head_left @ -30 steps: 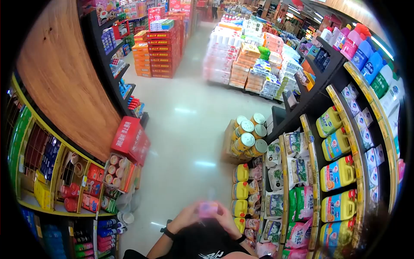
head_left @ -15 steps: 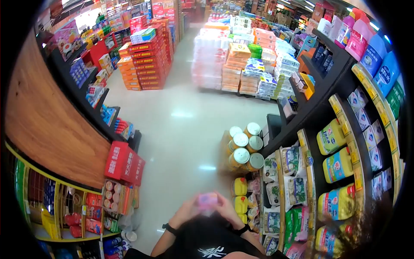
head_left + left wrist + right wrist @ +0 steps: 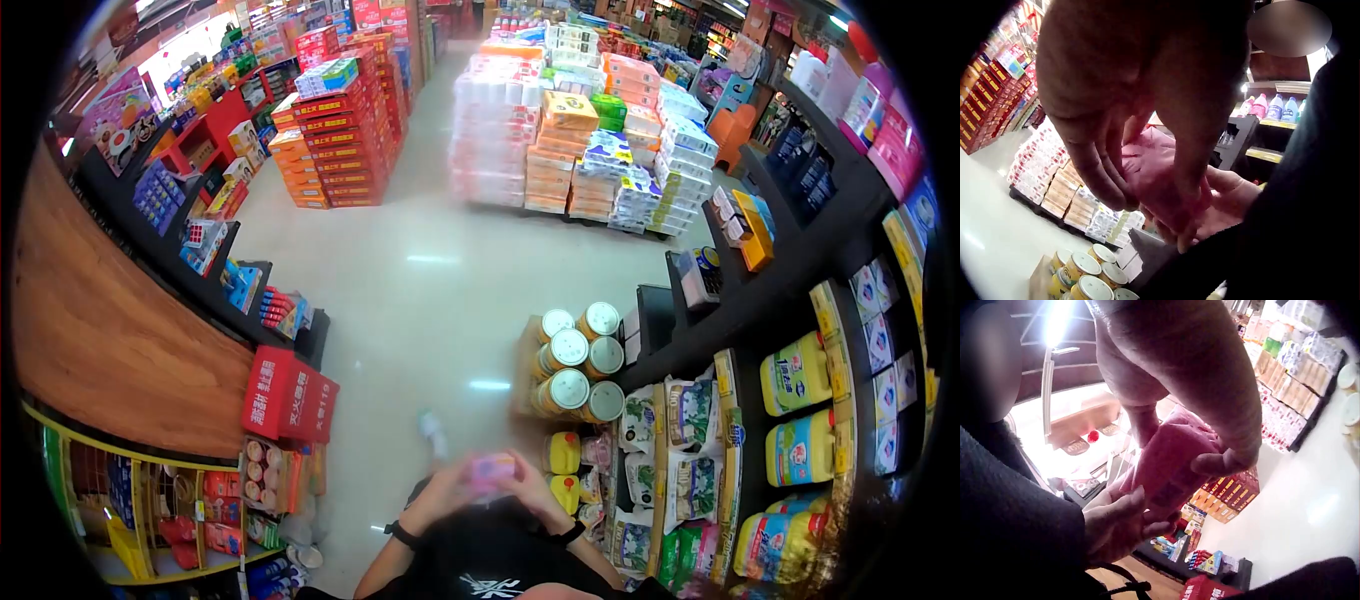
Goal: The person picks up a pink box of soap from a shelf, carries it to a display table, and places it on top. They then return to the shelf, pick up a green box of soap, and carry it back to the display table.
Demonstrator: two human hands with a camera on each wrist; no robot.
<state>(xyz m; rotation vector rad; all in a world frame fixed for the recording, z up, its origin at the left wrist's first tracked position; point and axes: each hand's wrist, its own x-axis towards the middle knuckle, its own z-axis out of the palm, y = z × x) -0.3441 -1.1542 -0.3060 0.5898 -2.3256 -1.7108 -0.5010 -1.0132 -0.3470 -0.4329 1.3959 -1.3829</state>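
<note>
A small pink soft packet (image 3: 490, 470) with a wrinkled wrapper is held between both hands in front of the dark shirt. My left hand (image 3: 438, 490) grips its left side; in the left wrist view, fingers and thumb curl round the pink packet (image 3: 1163, 175). On the other side my right hand (image 3: 532, 488) holds it, its thumb and fingers pinching the packet (image 3: 1172, 459) in the right wrist view. A darker printed patch shows on the wrapper there, too blurred to read.
Yellow-sided tins (image 3: 568, 390) stand in a carton at right, beside shelves of yellow jugs (image 3: 800, 450). A red box (image 3: 288, 395) stands at left against shelving. Ahead are stacked red cartons (image 3: 345, 150) and a pallet of paper packs (image 3: 570, 150).
Both hands keep hold of the pink packet in front of the body. The head view has shifted over the aisle, the tins now appear lower, and a foot shows beyond the hands.
</note>
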